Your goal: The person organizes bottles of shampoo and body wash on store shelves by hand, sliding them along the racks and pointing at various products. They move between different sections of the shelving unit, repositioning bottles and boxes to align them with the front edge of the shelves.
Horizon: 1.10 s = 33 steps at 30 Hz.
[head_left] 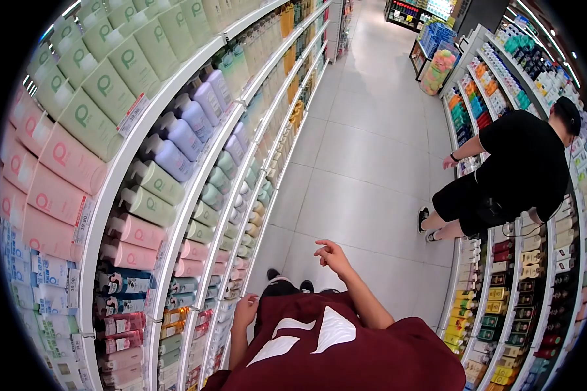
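My right hand [334, 257] is held out over the tiled floor in front of my maroon shirt. Its fingers are loosely bent and apart, with nothing in them. Lower down at my left side is my left hand [244, 309], close to the shelving. Its fingers are slightly curled, partly turned from view, and no object shows in it. The nearest goods to it are rows of pump bottles, among them pink bottles [137, 231], pale green bottles [153, 205] and lilac bottles [176, 138]. Neither hand touches the shelves.
Long white shelves [169, 260] line the left side. At right, a person in black [518, 169] stands facing another shelf of bottles [496, 293]. A grey tiled aisle [352, 156] runs between. Farther on is a bin of colourful balls [439, 70].
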### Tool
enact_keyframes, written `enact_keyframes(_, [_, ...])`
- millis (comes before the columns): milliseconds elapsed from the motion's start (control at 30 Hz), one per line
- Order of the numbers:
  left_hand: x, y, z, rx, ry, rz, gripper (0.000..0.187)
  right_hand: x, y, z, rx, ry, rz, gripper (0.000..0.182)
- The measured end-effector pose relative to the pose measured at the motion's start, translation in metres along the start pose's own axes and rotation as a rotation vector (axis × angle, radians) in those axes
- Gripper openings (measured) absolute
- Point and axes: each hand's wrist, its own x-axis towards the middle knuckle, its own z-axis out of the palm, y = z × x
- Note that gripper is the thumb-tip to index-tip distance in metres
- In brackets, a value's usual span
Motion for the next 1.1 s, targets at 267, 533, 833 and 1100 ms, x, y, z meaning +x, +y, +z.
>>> enact_keyframes(267, [0.052,0.05,0.0,-0.195,0.258,0.157,0.04,0.023,-0.001,-0.029,0.02,-0.014,0.014,0.042])
enact_keyframes(533, [0.128,0.13,0.005,-0.377,0.519,0.291,0.028,0.075,-0.038,-0.065,-0.015,-0.027,-0.088,0.052])
enact_keyframes(833, [0.244,0.212,0.006,-0.572,0.585,0.384,0.019,0.143,-0.131,-0.108,-0.01,0.112,-0.235,0.039])
enact_keyframes(1100, [0.291,0.275,0.03,-0.59,0.492,0.409,0.015,0.166,-0.136,-0.142,0.081,0.236,-0.177,0.033])
